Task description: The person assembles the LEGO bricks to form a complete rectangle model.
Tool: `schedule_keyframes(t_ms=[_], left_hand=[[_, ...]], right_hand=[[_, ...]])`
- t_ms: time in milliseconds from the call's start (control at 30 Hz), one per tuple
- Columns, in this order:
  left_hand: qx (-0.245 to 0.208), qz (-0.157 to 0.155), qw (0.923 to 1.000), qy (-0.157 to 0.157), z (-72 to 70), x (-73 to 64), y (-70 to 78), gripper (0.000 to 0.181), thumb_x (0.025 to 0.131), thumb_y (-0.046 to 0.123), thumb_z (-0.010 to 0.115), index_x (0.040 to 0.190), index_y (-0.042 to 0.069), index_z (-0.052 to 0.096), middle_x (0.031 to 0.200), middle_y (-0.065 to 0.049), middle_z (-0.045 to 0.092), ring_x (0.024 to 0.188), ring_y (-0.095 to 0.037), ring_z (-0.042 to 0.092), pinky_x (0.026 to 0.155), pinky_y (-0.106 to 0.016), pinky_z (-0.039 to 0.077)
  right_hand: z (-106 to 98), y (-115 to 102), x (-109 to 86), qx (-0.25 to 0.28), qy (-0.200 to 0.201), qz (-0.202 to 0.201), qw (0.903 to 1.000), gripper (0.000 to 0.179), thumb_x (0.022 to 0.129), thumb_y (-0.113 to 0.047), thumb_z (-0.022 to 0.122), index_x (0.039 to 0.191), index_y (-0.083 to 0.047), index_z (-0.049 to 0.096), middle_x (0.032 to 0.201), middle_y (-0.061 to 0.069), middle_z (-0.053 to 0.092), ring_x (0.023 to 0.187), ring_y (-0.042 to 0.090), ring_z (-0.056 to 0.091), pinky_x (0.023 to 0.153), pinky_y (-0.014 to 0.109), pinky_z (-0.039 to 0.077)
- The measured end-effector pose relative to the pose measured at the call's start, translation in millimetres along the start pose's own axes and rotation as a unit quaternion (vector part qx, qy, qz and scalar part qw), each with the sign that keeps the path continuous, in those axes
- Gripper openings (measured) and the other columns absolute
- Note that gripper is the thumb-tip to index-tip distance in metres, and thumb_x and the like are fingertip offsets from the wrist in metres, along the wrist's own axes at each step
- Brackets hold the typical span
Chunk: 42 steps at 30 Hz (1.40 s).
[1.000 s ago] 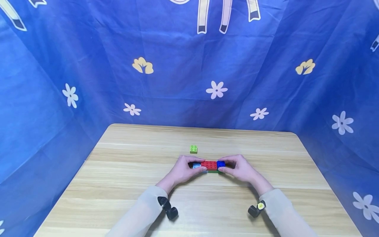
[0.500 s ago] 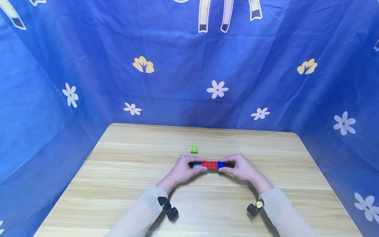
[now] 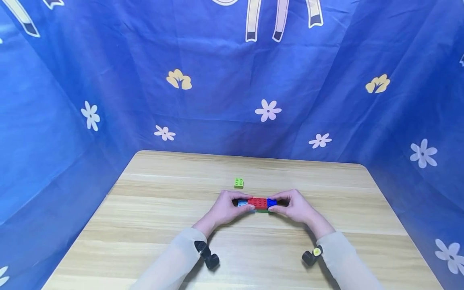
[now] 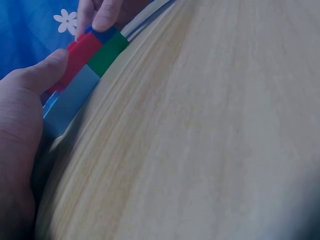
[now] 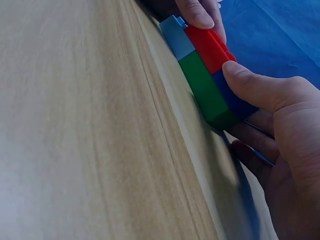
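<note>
A toy building-brick stack lies near the middle of the table. Its lower layer has a light blue brick at the left and a green brick at the right, end to end. On top, a red brick spans the joint, with a dark blue brick beside it over the green one's right end. My left hand grips the red brick between thumb and fingers. With the right hand I pinch the dark blue brick, the thumb near its seam with the red. Fingers on the far side are partly hidden.
Behind the stack, a lime green brick with studs up sits apart on the wooden table. A blue patterned cloth hangs behind and along both sides of the table.
Both hands keep their hold on the bricks, and the stack stays in place. Only the head view has shifted slightly.
</note>
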State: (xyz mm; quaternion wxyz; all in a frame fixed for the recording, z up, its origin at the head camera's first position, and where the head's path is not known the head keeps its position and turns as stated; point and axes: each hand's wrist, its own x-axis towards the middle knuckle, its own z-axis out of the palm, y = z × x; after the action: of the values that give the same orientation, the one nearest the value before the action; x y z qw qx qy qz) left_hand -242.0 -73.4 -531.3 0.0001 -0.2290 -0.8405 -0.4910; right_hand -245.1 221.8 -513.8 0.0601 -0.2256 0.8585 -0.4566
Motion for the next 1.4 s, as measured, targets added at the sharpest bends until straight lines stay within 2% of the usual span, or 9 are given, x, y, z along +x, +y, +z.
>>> schedule_keyframes(t_ms=[267, 433, 700, 833, 1000, 1167, 1400], left_hand=[[0.004, 0.005, 1.0000, -0.004, 0.7, -0.2, -1.0, 0.040, 0.088, 0.043, 0.088, 0.122, 0.022, 0.081, 0.118, 0.007, 0.077, 0.115, -0.012, 0.068, 0.102, -0.036, 0.053], [0.001, 0.015, 0.9999, -0.003, 0.7, 0.1, 0.1, 0.041, 0.089, 0.042, 0.087, 0.122, 0.019, 0.081, 0.117, 0.006, 0.077, 0.114, -0.015, 0.069, 0.100, -0.038, 0.054], [-0.006, -0.001, 0.9997, -0.022, -5.1, 1.9, 3.0, 0.049, 0.088, 0.042, 0.088, 0.127, 0.014, 0.078, 0.122, 0.004, 0.076, 0.117, -0.017, 0.067, 0.104, -0.040, 0.053], [-0.016, -0.002, 0.9995, -0.027, -9.3, 3.5, 1.8, 0.051, 0.090, 0.039, 0.087, 0.130, 0.009, 0.076, 0.122, 0.001, 0.076, 0.118, -0.018, 0.068, 0.106, -0.040, 0.052], [-0.033, -0.007, 0.9993, -0.018, -17.9, 4.3, -1.0, 0.049, 0.092, 0.032, 0.085, 0.131, 0.004, 0.074, 0.122, -0.004, 0.077, 0.114, -0.017, 0.071, 0.107, -0.039, 0.052], [-0.032, 0.001, 0.9994, 0.009, -28.6, 10.3, -3.5, 0.047, 0.093, 0.026, 0.086, 0.131, 0.003, 0.073, 0.127, -0.007, 0.074, 0.113, -0.024, 0.073, 0.103, -0.040, 0.055], [0.010, 0.004, 0.9991, 0.041, -38.9, 22.1, -4.4, 0.055, 0.093, 0.029, 0.086, 0.139, 0.006, 0.068, 0.137, -0.008, 0.069, 0.125, -0.030, 0.066, 0.109, -0.048, 0.050]], right_hand=[[1.4, 4.8, -0.6, 0.019, 0.008, -0.012, 0.9997, 0.032, 0.087, -0.028, 0.091, 0.117, -0.016, 0.083, 0.107, -0.004, 0.079, 0.099, 0.017, 0.071, 0.088, 0.033, 0.057], [1.6, 7.6, -0.6, 0.020, 0.010, -0.011, 0.9997, 0.032, 0.087, -0.028, 0.091, 0.116, -0.017, 0.083, 0.107, -0.004, 0.079, 0.100, 0.017, 0.070, 0.090, 0.033, 0.056], [1.9, 7.9, 0.6, 0.021, 0.008, -0.011, 0.9997, 0.033, 0.087, -0.029, 0.091, 0.117, -0.018, 0.083, 0.107, -0.005, 0.079, 0.098, 0.018, 0.070, 0.087, 0.030, 0.055], [1.1, 6.0, -0.4, 0.021, 0.009, -0.015, 0.9996, 0.034, 0.086, -0.028, 0.091, 0.117, -0.017, 0.083, 0.107, -0.004, 0.079, 0.098, 0.018, 0.070, 0.086, 0.030, 0.056], [0.6, 5.1, -1.3, 0.018, 0.012, -0.016, 0.9996, 0.034, 0.086, -0.028, 0.091, 0.117, -0.016, 0.083, 0.108, -0.004, 0.079, 0.100, 0.017, 0.071, 0.090, 0.030, 0.056], [0.6, 4.8, -1.7, 0.018, 0.011, -0.008, 0.9998, 0.034, 0.086, -0.028, 0.091, 0.117, -0.016, 0.083, 0.109, -0.004, 0.079, 0.101, 0.018, 0.071, 0.091, 0.031, 0.056], [1.3, 4.3, -2.1, 0.022, 0.009, 0.005, 0.9997, 0.034, 0.087, -0.029, 0.090, 0.118, -0.017, 0.083, 0.111, -0.003, 0.079, 0.105, 0.019, 0.070, 0.096, 0.038, 0.054]])
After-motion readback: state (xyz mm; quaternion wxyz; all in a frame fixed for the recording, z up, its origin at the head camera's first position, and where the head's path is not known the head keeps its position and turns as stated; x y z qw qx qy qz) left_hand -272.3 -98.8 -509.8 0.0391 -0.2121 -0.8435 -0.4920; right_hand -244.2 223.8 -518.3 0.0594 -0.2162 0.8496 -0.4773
